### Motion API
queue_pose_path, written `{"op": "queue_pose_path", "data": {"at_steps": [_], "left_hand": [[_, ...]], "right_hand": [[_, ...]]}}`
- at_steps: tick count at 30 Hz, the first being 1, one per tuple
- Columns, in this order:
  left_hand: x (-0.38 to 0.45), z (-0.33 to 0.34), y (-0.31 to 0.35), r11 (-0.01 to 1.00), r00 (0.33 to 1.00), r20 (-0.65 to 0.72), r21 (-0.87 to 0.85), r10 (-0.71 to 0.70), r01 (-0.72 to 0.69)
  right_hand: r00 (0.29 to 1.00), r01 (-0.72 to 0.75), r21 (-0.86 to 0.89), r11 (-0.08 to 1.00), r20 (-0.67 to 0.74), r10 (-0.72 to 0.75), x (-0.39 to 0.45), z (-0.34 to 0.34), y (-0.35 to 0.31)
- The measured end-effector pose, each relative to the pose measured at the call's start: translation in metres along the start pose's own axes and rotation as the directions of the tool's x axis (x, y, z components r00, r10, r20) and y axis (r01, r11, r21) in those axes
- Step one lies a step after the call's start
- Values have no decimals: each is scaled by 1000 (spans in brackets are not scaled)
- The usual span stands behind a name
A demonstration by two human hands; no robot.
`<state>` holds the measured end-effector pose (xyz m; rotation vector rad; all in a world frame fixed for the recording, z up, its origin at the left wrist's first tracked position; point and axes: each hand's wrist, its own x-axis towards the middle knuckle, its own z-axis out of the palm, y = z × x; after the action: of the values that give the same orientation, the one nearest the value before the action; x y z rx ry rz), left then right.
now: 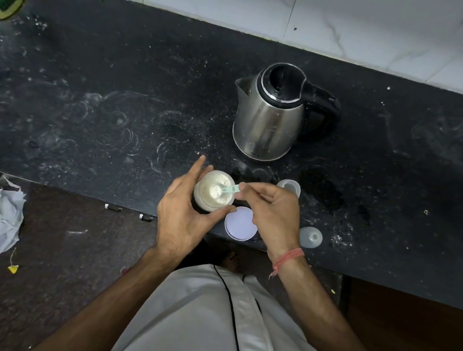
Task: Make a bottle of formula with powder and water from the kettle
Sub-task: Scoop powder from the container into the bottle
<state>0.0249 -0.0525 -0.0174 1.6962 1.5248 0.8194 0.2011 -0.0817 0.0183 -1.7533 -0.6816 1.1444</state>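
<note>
Bare forearms, a white buttoned shirt (203,333), and a red thread wristband (287,257) on the right wrist.

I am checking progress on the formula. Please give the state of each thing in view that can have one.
Jar: open, holds powder, gripped by left hand.
Scoop: dipped in the powder, pinched by right hand.
Lid: off, lying on counter.
Kettle: upright, lid shut.
Bottle: open, standing behind right hand.
Cap: off, on counter.

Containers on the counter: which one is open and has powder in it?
The powder jar, gripped by the left hand, with the scoop dipping in. The kettle behind has its lid shut.
</note>
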Motion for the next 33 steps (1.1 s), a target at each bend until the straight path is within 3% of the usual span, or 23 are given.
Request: {"op": "queue_pose_path", "data": {"at_steps": [11, 22, 28, 30, 33], "left_hand": [[0, -1, 1, 1000, 1000, -13, -28, -3, 3], [7, -1, 1, 989, 996, -10, -114, -91, 89], [10, 0, 0, 994, 998, 23, -89, -63, 64], [9, 1, 7, 1000, 1000, -22, -8, 11, -11], [10, 5, 25, 948, 950, -117, 171, 289, -267]], "right_hand": [[982, -183, 225, 957, -3, 188, -1, -5, 2], [985, -26, 399, 917, -145, 92, -1, -63, -4], [953, 81, 321, 944, -302, 21, 3, -115, -3], [947, 102, 259, 961, -320, -14, 4, -125, 0], [944, 116, 195, 974, -326, -48, 5, -131, 5]]}}
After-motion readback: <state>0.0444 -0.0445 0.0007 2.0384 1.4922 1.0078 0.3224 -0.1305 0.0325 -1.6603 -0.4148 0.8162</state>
